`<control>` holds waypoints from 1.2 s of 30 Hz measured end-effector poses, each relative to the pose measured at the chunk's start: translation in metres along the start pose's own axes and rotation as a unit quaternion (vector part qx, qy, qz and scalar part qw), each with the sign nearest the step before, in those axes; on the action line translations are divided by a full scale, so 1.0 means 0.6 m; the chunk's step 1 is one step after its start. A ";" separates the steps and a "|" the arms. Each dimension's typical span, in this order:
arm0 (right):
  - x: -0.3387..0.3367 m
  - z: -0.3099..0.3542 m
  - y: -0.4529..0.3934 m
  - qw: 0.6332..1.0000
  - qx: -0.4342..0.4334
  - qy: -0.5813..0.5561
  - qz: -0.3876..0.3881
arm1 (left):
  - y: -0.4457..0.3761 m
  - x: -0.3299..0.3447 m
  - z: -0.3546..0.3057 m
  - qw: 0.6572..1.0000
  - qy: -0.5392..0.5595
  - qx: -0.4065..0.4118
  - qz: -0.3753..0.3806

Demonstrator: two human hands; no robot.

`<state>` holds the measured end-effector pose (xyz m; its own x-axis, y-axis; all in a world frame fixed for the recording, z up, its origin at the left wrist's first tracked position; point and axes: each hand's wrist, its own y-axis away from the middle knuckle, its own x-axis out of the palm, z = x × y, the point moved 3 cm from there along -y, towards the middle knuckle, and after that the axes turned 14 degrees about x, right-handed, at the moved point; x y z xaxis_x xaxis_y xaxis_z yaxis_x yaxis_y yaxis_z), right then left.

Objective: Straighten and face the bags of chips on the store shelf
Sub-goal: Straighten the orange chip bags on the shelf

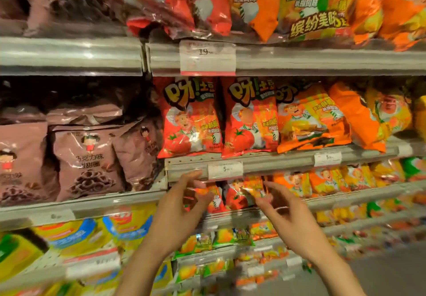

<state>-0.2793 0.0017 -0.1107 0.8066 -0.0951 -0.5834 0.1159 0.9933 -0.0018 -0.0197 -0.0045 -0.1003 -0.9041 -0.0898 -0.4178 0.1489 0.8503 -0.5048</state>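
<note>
Below front edge of middle shelf (184, 171), my left hand (182, 205) and right hand (283, 212) hover spread, holding nothing, flanking small red chip bags (235, 197). Risk: clumsy grab topples neighbours; orange bag (355, 115) above leans crooked.

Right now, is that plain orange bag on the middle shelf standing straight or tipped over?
Tipped. The orange bag leans diagonally with its side turned outward, while the two red tomato bags left of it stand upright, fronts facing out.

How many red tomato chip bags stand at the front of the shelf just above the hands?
2. One red tomato bag stands at the left end of that shelf, the second right beside it. Orange bags follow to the right; more red ones may be hidden behind.
</note>
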 end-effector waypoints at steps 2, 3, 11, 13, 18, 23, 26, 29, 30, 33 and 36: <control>-0.004 -0.032 0.017 0.999 0.033 -0.012 0.015 | 0.025 0.011 0.004 0.998 0.033 -0.040 -0.025; -0.009 -0.043 0.023 0.999 0.038 -0.021 0.016 | 0.036 0.018 0.005 0.997 0.043 -0.062 -0.031; -0.093 -0.125 0.009 0.997 0.053 -0.049 0.015 | 0.049 0.113 -0.033 0.993 0.017 -0.108 -0.040; -0.126 -0.155 -0.005 0.997 0.049 -0.054 0.020 | 0.039 0.152 -0.056 0.993 0.010 -0.107 -0.040; -0.230 -0.231 -0.049 0.995 0.044 -0.066 0.061 | 0.003 0.281 -0.121 0.993 0.008 -0.106 -0.057; -0.310 -0.278 -0.079 0.996 0.046 -0.066 0.038 | -0.041 0.385 -0.167 0.990 0.019 -0.125 -0.055; -0.334 -0.286 -0.102 0.997 0.041 -0.055 0.034 | -0.063 0.411 -0.178 0.989 0.024 -0.126 -0.070; -0.350 -0.274 -0.121 0.997 0.031 -0.057 0.030 | -0.079 0.418 -0.181 0.990 0.037 -0.114 -0.078; -0.354 -0.267 -0.124 0.997 0.032 -0.060 0.028 | -0.086 0.417 -0.181 0.990 0.044 -0.107 -0.081; -0.373 -0.247 -0.131 0.998 0.024 -0.058 0.012 | -0.110 0.409 -0.182 0.988 0.076 -0.089 -0.096; -0.404 -0.223 -0.133 0.999 -0.006 -0.024 -0.026 | -0.133 0.402 -0.193 0.992 0.054 -0.052 -0.105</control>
<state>-0.5614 -0.0459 -0.0778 0.8265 -0.1491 -0.5429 0.1513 0.9876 -0.0408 -0.2961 -0.0340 -0.0737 -0.9491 -0.2195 -0.2259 -0.0841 0.8678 -0.4898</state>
